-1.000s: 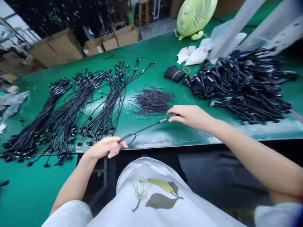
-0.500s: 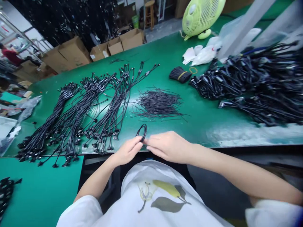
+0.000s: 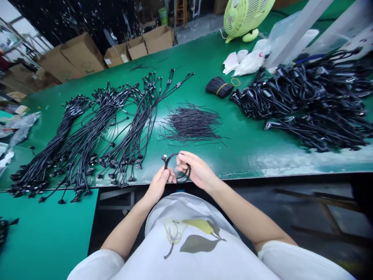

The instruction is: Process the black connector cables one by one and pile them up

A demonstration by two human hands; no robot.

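Note:
A black cable (image 3: 184, 179) is looped into a small coil between my hands, close to the table's front edge. My left hand (image 3: 159, 181) pinches it near one end, where a connector with a light metal tip sticks up. On the coil's other side, my right hand (image 3: 196, 169) has its fingers curled around the loop. Just beyond the hands lies a loose pile of thin black ties (image 3: 194, 122). Left of them, several bunches of straight black cables (image 3: 140, 124) with connectors at both ends are spread out.
A heap of coiled black cables (image 3: 303, 97) covers the right side of the green table (image 3: 241, 144). A banded black bundle (image 3: 218, 87), a yellow rubber band (image 3: 236, 82), white crumpled wrapping (image 3: 247, 66) and a green fan (image 3: 246, 17) are farther back. Cardboard boxes (image 3: 84, 56) stand behind the table.
My right hand has moved from beside my left hand up onto the loop and curled around it. The coil has opened wider, and its connector end now shows above my left hand.

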